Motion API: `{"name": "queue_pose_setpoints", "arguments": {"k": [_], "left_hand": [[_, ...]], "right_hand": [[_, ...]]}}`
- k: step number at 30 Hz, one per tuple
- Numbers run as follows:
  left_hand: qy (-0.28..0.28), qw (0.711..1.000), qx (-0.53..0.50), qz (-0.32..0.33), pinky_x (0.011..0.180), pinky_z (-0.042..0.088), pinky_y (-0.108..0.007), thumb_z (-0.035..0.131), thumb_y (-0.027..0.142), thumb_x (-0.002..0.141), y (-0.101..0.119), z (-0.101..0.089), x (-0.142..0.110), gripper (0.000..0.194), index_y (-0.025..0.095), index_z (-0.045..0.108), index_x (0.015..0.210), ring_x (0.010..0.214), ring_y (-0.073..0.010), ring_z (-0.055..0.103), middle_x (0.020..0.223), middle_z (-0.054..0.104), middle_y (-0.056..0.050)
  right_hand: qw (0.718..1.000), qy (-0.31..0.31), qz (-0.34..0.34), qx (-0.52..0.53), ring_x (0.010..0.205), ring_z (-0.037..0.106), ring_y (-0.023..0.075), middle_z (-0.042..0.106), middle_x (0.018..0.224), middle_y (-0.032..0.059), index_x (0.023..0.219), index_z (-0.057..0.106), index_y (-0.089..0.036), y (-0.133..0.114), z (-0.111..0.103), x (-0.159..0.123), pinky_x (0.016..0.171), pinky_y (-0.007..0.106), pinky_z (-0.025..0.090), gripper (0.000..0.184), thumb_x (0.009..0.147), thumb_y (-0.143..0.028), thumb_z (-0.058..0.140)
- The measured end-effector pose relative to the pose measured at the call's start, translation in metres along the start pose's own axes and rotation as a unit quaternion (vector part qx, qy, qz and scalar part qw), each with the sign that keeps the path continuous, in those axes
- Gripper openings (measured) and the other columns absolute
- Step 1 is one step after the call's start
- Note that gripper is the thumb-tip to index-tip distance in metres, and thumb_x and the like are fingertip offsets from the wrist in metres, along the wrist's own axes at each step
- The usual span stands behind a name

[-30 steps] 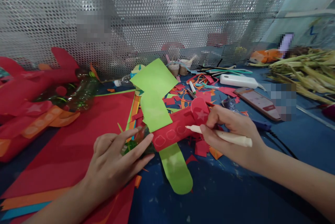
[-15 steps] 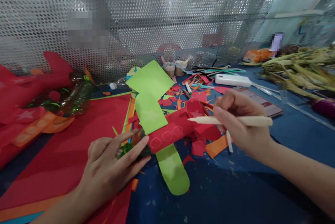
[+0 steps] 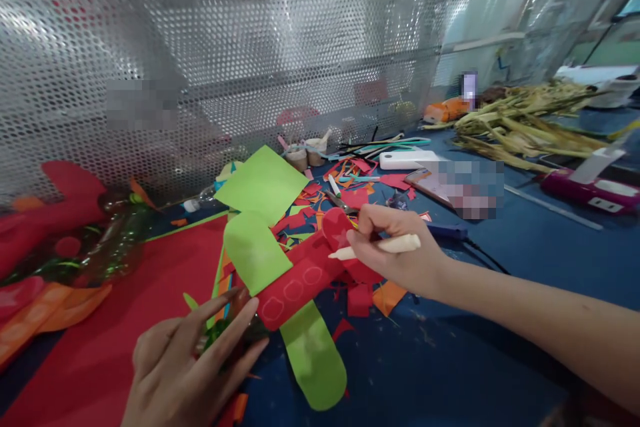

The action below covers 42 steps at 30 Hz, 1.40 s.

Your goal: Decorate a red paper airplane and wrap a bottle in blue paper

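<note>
Right hand (image 3: 415, 270): here it is, thumb and fingers pinched round a cream marker (image 3: 403, 244), the nib pointing left, right at the red paper tube; whether the nib touches, I can't tell.
Left hand (image 3: 183, 357): on the near left, fingers round a green bottle (image 3: 216, 332) at the tube's lower end, index fingertip up against the red edge.
Red paper tube (image 3: 300, 277): front and centre, lying aslant between the two hands, a row of three pale rounded outlines along its side.
Star piece (image 3: 336, 226): red, round-ended, at the tube's far end, a pale star on it, just beside the right hand.
Green wings: one (image 3: 253, 250) reaching up and away from the tube, the other (image 3: 317, 364) stretching toward us over the table (image 3: 475, 360).
Green square (image 3: 265, 184): just behind the far wing, which hides its nearest corner.
Red sheet (image 3: 130, 320): spread wide on the left, partly hidden by the left hand.
Paper scraps (image 3: 359, 299): red and orange bits scattered beyond and beside the tube.
Phone (image 3: 435, 188): flat beyond the right hand, near a white device (image 3: 406, 160).
</note>
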State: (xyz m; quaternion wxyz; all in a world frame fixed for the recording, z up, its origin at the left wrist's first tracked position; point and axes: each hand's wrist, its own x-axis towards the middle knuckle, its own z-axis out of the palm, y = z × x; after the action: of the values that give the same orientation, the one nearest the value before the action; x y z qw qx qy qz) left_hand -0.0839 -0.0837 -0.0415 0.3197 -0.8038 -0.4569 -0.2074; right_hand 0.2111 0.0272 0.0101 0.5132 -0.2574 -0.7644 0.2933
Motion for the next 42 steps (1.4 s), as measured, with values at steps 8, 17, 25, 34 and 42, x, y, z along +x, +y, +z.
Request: {"name": "queue_pose_setpoints", "arguments": {"k": [8, 17, 25, 34, 42], "left_hand": [[0.014, 1.0, 0.019, 0.006, 0.075, 0.051, -0.04, 0.053, 0.042, 0.102, -0.0051, 0.0007, -0.0017, 0.046, 0.035, 0.051, 0.147, 0.085, -0.0252, 0.071, 0.112, 0.074, -0.008], [0.015, 1.0, 0.02, 0.018, 0.08, 0.048, -0.042, 0.057, 0.035, 0.101, -0.0027, -0.0008, 0.0008, 0.05, 0.03, 0.05, 0.15, 0.085, -0.0268, 0.069, 0.113, 0.075, -0.01], [0.007, 0.998, 0.028, 0.051, 0.078, 0.048, -0.041, 0.055, 0.033, 0.102, -0.0033, -0.0037, 0.0036, 0.037, 0.018, 0.06, 0.136, 0.086, -0.0273, 0.067, 0.114, 0.07, -0.017], [0.02, 0.999, 0.024, 0.026, 0.075, 0.049, -0.042, 0.056, 0.039, 0.101, 0.0005, -0.003, 0.0065, 0.062, 0.028, 0.036, 0.159, 0.078, -0.0267, 0.07, 0.116, 0.073, -0.013], [0.012, 0.998, 0.034, 0.051, 0.076, 0.048, -0.043, 0.056, 0.033, 0.102, -0.0008, -0.0058, 0.006, 0.062, 0.022, 0.034, 0.16, 0.085, -0.0282, 0.069, 0.112, 0.071, -0.017]], "right_hand": [[1.0, 0.013, -0.015, 0.001, 0.048, 0.029, 0.007, 0.034, 0.053, -0.01, 0.06, 0.031, -0.025, 0.0023, 0.002, 0.0012, 0.044, 0.021, 0.027, 0.031, 0.079, -0.016, 0.053], [1.0, -0.024, 0.017, -0.006, 0.05, 0.036, 0.0075, 0.042, 0.056, -0.008, 0.062, 0.034, -0.025, 0.0044, 0.0024, -0.0019, 0.048, 0.022, 0.03, 0.029, 0.082, -0.02, 0.055], [0.999, -0.045, -0.017, 0.009, 0.052, 0.036, 0.0076, 0.04, 0.058, -0.0087, 0.064, 0.033, -0.024, 0.0042, 0.005, -0.0052, 0.05, 0.022, 0.031, 0.032, 0.084, -0.018, 0.056], [0.997, -0.062, -0.041, -0.027, 0.052, 0.037, 0.0082, 0.042, 0.058, -0.0074, 0.064, 0.033, -0.024, 0.0041, 0.0025, -0.0059, 0.051, 0.022, 0.031, 0.03, 0.084, -0.016, 0.054], [0.997, -0.042, -0.04, -0.056, 0.05, 0.035, 0.0079, 0.039, 0.056, -0.0077, 0.062, 0.03, -0.025, 0.0024, -0.0017, -0.0034, 0.048, 0.021, 0.028, 0.027, 0.078, -0.014, 0.05]]}}
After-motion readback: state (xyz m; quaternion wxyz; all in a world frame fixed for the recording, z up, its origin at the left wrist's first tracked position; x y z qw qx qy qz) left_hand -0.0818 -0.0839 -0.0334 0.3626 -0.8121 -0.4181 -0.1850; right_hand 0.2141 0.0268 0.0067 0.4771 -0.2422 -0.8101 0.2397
